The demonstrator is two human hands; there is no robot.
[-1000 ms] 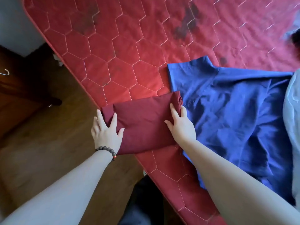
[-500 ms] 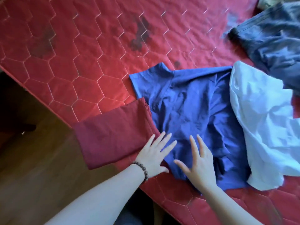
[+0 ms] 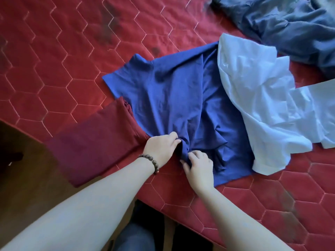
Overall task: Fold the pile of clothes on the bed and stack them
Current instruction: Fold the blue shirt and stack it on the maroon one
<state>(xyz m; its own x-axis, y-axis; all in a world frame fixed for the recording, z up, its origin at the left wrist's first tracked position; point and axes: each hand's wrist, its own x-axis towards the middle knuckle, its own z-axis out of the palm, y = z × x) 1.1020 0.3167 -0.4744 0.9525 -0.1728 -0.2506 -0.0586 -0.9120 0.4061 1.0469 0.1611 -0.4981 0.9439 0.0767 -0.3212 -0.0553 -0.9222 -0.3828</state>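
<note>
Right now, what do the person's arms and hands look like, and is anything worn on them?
Both forearms are bare, no sleeves in view. The left hand has a bracelet of dark round beads at the wrist. The right hand wears nothing visible: no ring, watch or glove.

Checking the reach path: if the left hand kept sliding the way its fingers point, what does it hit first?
The left hand points right, across the bed. It already grips the blue shirt, so more blue cloth comes first, then probably the white garment lying over its far edge.
</note>
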